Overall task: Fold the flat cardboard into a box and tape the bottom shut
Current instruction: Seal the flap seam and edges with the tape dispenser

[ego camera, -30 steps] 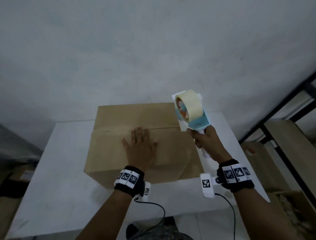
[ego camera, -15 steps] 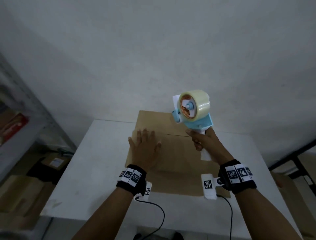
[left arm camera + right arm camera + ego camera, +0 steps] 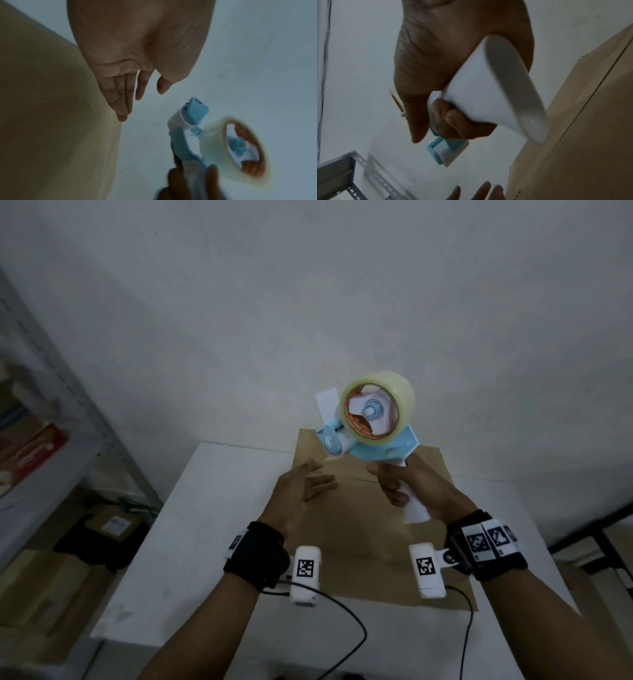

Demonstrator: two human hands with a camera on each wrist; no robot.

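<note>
Cardboard box (image 3: 359,529) brown, resting on white table (image 3: 178,542), closed flaps up, seam between flaps running left to right across the top. Box top also fills left side of the left wrist view (image 3: 51,121) and right side of the right wrist view (image 3: 582,135), seam line showing there too.

Right hand (image 3: 411,491) raised above the box, fingers clenched round white handle of tape dispenser (image 3: 370,440). Dispenser blue and white, roll of clear tape (image 3: 380,409) with brown core mounted on it, roller end pointing left, short free strip of tape sticking up at the left of the roll. Dispenser clear of the cardboard, not touching it. Same grasp seen in the right wrist view: fingers (image 3: 453,119) curled round the handle, flared white butt end nearest the camera.

Left hand (image 3: 298,494) relaxed, released, holding nothing, fingers straight and together, palm turned toward the dispenser, just left of its roller end. Contact between fingertips (image 3: 121,115) and box: cannot tell.

Metal shelving (image 3: 68,419) at the left with cartons; grey wall (image 3: 308,302) behind. Black wristbands with white marker tags on both wrists.
</note>
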